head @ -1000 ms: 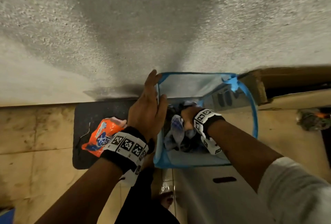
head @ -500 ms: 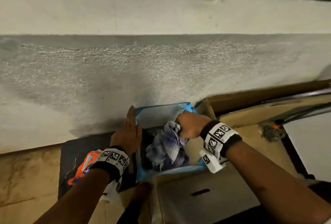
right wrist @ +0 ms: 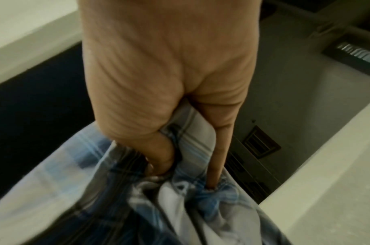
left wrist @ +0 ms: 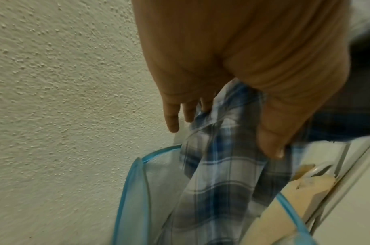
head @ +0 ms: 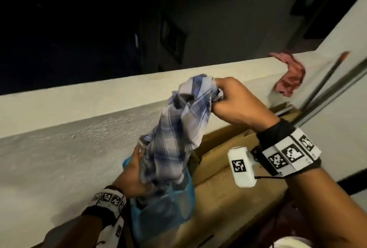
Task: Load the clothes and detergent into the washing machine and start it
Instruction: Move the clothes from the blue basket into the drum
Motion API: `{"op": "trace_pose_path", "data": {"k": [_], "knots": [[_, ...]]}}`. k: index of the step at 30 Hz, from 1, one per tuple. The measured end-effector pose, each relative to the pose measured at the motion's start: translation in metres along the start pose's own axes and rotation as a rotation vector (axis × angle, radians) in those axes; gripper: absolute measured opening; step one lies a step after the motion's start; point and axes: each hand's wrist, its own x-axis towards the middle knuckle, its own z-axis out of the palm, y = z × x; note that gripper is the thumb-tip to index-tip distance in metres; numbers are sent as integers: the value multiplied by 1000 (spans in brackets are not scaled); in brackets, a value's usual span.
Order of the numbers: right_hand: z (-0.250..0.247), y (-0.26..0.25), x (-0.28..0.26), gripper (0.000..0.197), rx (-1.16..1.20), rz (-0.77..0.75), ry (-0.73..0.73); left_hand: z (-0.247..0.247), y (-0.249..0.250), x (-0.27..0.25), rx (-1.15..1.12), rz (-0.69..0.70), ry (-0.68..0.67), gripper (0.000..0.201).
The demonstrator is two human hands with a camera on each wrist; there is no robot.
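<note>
rough cream plaster covers the low wall [head: 65, 148] at the far left, its flat top running across the head view toward the right. just beside it, the left hand [head: 132, 176] sits low at the mouth of the blue mesh laundry basket [head: 158, 214], which stands against the wall with a cardboard box [head: 228, 204] touching its right side. the left wrist view shows the thumb [left wrist: 272, 142] pressed on the lower part of the blue plaid cloth [head: 174, 134], the cloth passing between thumb and palm while the fingertips [left wrist: 172, 119] stick out past its edge, so the hand grasps the fabric. the cloth hangs as a bunched column, its bottom still inside the basket's rim and its top lifted above the wall's edge. further right and higher, the right hand [head: 236, 105] clenches the top bunch; the right wrist view shows fabric wadded between the curled fingers and thumb. at the far right a pink rag [head: 288, 77] lies draped over the wall top.
</note>
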Motion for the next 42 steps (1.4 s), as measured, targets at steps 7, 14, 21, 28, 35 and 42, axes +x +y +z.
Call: {"op": "trace_pose_path", "data": {"k": [7,14,21,28,35,42], "knots": [[-90,-84,-48,21,248,-323,367,21,68,16,-68,9,138,159],[-178,-106,-128,18,100,-417,640,1,145,31,-110,143,462,112],[-185,-69,-221,25,88,-272,758,-12,306,9,-616,543,324,100],[-176,-71,-281,30,121,-158,741,78,418,-29,-547,699,-115,100],[-178,-57,-362,28,189,24,607,184,478,-75,-666,687,-351,70],[-175,-21,-452,15,74,477,547,267,464,-105,-694,504,-589,70]]}}
